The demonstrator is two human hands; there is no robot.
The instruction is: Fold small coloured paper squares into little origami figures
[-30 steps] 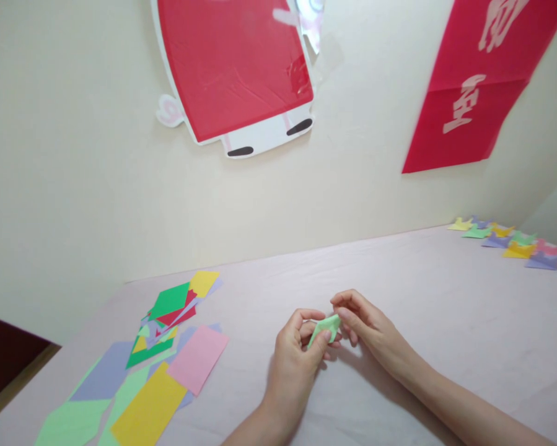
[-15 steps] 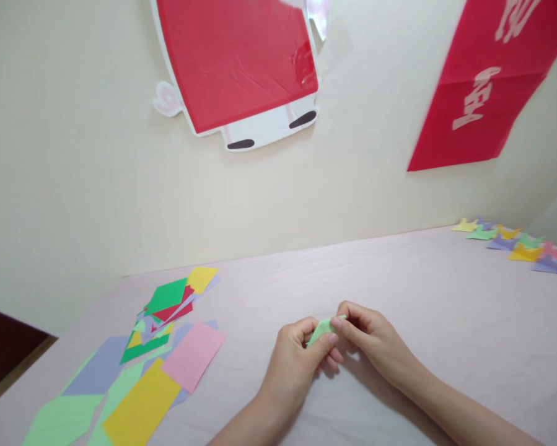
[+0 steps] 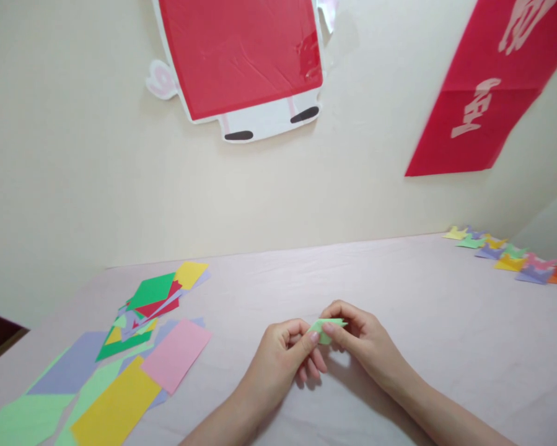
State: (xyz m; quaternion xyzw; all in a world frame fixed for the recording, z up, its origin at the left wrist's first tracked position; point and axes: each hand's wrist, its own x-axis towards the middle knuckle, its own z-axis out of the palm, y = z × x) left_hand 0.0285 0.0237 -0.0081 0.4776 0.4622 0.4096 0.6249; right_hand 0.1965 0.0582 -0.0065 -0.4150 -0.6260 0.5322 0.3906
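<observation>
A small piece of folded light green paper (image 3: 324,337) is pinched between both hands, a little above the pale cloth-covered surface. My left hand (image 3: 285,353) grips its left end, thumb on top and the other fingers curled below. On the right side, my right hand (image 3: 362,334) closes thumb and forefinger on the paper. Thin pointed layers stick out past the right thumb toward the right. My fingers cover part of the folds.
Loose coloured sheets lie at the left, among them a pink sheet (image 3: 178,356), a yellow sheet (image 3: 118,402) and a green sheet (image 3: 152,290). Several folded paper figures (image 3: 510,262) stand at the far right. A wall (image 3: 278,192) with red decorations rises behind.
The green paper has been turned in my hands, so its pointed layers now show on the right. My right thumb has shifted onto its middle. The whole view has swung slightly right.
</observation>
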